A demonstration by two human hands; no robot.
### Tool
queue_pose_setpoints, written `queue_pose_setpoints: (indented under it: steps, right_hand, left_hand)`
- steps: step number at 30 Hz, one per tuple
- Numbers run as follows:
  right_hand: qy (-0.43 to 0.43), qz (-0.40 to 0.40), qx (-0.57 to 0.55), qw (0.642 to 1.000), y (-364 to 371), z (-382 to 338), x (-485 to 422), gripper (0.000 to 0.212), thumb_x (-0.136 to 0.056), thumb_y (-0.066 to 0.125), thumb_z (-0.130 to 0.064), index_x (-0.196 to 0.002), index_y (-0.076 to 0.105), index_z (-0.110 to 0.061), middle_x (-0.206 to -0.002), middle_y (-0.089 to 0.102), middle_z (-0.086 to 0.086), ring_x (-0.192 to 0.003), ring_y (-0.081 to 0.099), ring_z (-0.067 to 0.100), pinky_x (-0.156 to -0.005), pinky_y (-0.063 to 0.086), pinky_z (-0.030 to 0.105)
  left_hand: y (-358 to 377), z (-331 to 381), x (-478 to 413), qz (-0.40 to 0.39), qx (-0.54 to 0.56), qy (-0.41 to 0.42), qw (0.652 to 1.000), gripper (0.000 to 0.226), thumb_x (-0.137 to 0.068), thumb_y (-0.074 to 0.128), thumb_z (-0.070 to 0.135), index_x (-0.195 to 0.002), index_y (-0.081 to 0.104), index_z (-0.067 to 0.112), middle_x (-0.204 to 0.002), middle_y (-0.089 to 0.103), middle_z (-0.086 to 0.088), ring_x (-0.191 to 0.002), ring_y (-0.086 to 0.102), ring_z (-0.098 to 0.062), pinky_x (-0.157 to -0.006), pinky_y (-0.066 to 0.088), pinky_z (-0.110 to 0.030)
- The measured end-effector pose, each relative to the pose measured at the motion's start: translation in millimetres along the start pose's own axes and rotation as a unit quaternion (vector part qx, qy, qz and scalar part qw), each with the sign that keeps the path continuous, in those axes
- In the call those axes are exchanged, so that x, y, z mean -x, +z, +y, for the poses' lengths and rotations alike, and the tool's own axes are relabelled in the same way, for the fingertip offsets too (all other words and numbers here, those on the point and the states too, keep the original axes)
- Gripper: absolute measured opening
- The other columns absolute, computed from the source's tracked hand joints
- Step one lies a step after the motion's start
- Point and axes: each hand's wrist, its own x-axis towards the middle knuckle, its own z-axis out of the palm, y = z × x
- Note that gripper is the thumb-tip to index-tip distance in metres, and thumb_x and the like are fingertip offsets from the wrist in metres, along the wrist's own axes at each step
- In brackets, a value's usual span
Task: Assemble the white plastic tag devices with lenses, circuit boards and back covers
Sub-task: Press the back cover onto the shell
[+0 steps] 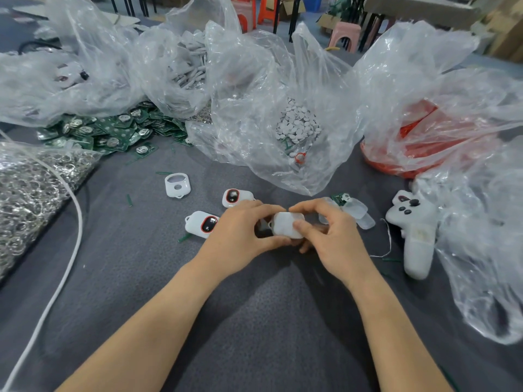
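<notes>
A white tag device (pixel 286 228) sits just above the grey table (pixel 254 321), back cover up, pinched between the left hand (pixel 240 233) and the right hand (pixel 331 236), fingers curled round its edges and right thumb pressing on top. Two finished tags (pixel 202 224) lie just to the left, an empty white shell (pixel 177 185) beyond them, and green circuit boards (pixel 113 131) are heaped farther back by clear bags (pixel 268 94).

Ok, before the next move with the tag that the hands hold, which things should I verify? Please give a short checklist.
1. Left hand and right hand both grip the white tag: ok.
2. Its seams closed flush all round: cannot tell, fingers hide the edges.
3. What is fitted inside: cannot tell, a plain white face is up.
4. Bare cloth beside the finished tags for setting it down: ok.
5. Empty shell ready on the cloth for the next unit: ok.
</notes>
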Motion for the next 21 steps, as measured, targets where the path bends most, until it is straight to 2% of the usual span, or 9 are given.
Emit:
queue_pose_setpoints:
  steps: [3, 5, 6, 8, 10, 14, 17, 19, 21]
  right_hand:
    - [0.014, -0.028, 0.075, 0.997, -3, 3, -1, 0.030, -0.088, 0.064, -0.007, -0.087, 0.061, -0.036, -0.071, 0.067, -0.005, -0.047, 0.054, 0.008, -0.049, 0.044, 0.019]
    - [0.014, -0.033, 0.097, 0.995, -4, 4, -1, 0.033, -0.088, 0.064, -0.010, -0.085, 0.060, -0.043, -0.086, 0.068, 0.010, -0.046, 0.050, 0.010, -0.050, 0.045, 0.023]
    - [0.009, -0.036, 0.093, 0.995, -5, 3, 0, 0.034, -0.088, 0.064, -0.010, -0.084, 0.059, -0.044, -0.094, 0.068, 0.012, -0.046, 0.049, 0.011, -0.050, 0.045, 0.024]
    - [-0.007, -0.041, 0.064, 0.997, -6, 1, 1, 0.033, -0.088, 0.064, -0.008, -0.084, 0.060, -0.040, -0.099, 0.069, -0.003, -0.046, 0.049, 0.009, -0.050, 0.045, 0.021]
    - [-0.017, -0.032, 0.048, 0.998, -6, 0, 1, 0.032, -0.087, 0.065, -0.006, -0.083, 0.062, -0.037, -0.091, 0.067, -0.014, -0.050, 0.050, 0.006, -0.052, 0.044, 0.017]
    - [-0.040, 0.013, -0.004, 0.999, -5, -1, 0, 0.030, -0.087, 0.064, -0.004, -0.081, 0.064, -0.033, -0.072, 0.064, -0.013, -0.057, 0.051, -0.003, -0.056, 0.038, 0.010]
    - [-0.047, 0.077, -0.067, 0.994, -11, 0, -1, 0.031, -0.089, 0.060, -0.002, -0.080, 0.069, -0.030, -0.070, 0.066, -0.010, -0.056, 0.048, 0.000, -0.056, 0.037, 0.013]
    - [-0.023, 0.118, -0.032, 0.992, -16, 3, -2, 0.029, -0.089, 0.059, -0.001, -0.081, 0.070, -0.027, -0.072, 0.066, -0.009, -0.058, 0.049, 0.000, -0.060, 0.039, 0.020]
    - [0.008, 0.147, 0.061, 0.987, -20, 8, -3, 0.026, -0.089, 0.058, -0.003, -0.084, 0.069, -0.026, -0.076, 0.066, -0.012, -0.061, 0.053, -0.001, -0.066, 0.042, 0.025]
  left_hand:
    - [0, -3, -1, -0.008, -0.042, 0.009, 0.999, 0.043, -0.069, 0.083, 0.035, -0.109, 0.071, 0.021, -0.089, 0.058, 0.000, -0.084, 0.051, -0.015, -0.077, 0.040, -0.029]
    - [1, -3, -1, -0.019, -0.048, 0.009, 0.999, 0.044, -0.069, 0.083, 0.036, -0.109, 0.072, 0.020, -0.091, 0.058, -0.003, -0.085, 0.052, -0.019, -0.079, 0.040, -0.034]
    - [1, -3, -2, -0.022, -0.049, 0.008, 0.999, 0.044, -0.070, 0.083, 0.036, -0.109, 0.072, 0.020, -0.092, 0.058, -0.004, -0.086, 0.052, -0.020, -0.079, 0.041, -0.035]
    - [1, -3, -2, -0.023, -0.050, 0.008, 0.998, 0.043, -0.070, 0.083, 0.036, -0.109, 0.072, 0.021, -0.092, 0.057, -0.003, -0.086, 0.052, -0.020, -0.079, 0.041, -0.036]
    - [0, -3, -2, -0.026, -0.053, 0.009, 0.998, 0.043, -0.070, 0.083, 0.036, -0.108, 0.072, 0.020, -0.092, 0.056, -0.001, -0.086, 0.052, -0.019, -0.079, 0.041, -0.035]
    - [1, -3, -2, -0.026, -0.061, 0.011, 0.998, 0.043, -0.070, 0.083, 0.036, -0.109, 0.072, 0.019, -0.094, 0.057, -0.002, -0.087, 0.053, -0.023, -0.081, 0.042, -0.039]
    - [2, -4, -2, -0.032, -0.064, 0.010, 0.997, 0.045, -0.073, 0.081, 0.038, -0.112, 0.071, 0.019, -0.097, 0.057, 0.000, -0.090, 0.054, -0.023, -0.086, 0.042, -0.040]
    - [1, -5, -2, -0.042, -0.065, 0.010, 0.997, 0.047, -0.074, 0.080, 0.038, -0.115, 0.069, 0.019, -0.100, 0.057, 0.000, -0.093, 0.054, -0.023, -0.089, 0.042, -0.041]
    - [0, -6, -3, -0.051, -0.063, 0.005, 0.997, 0.052, -0.074, 0.080, 0.038, -0.121, 0.066, 0.020, -0.103, 0.057, 0.001, -0.096, 0.054, -0.022, -0.091, 0.042, -0.039]
